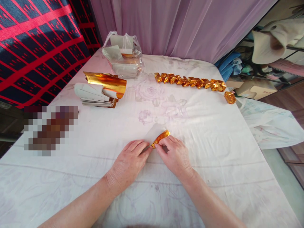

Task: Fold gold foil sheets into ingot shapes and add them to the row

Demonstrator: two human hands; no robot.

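Note:
A small sheet of gold foil paper (155,132) lies on the table in front of me, pale side up, with a gold strip folded over along its near right edge. My left hand (133,158) presses on the sheet's lower left, its fingers close together and the thumb at the fold. With thumb and fingertips, my right hand (174,153) pinches the gold fold. Farther back on the left lies a stack of foil paper sheets (95,96), with a curled gold sheet (106,81) on it. A row of folded gold foil pieces (190,81) runs across the back right.
A clear plastic bag (125,57) with more paper stands at the back. One gold piece (230,98) sits apart by the right edge. A blurred-out patch (51,131) covers something at left. Purple curtain (166,28) hangs behind the table; shelves hold a pale hat (270,44).

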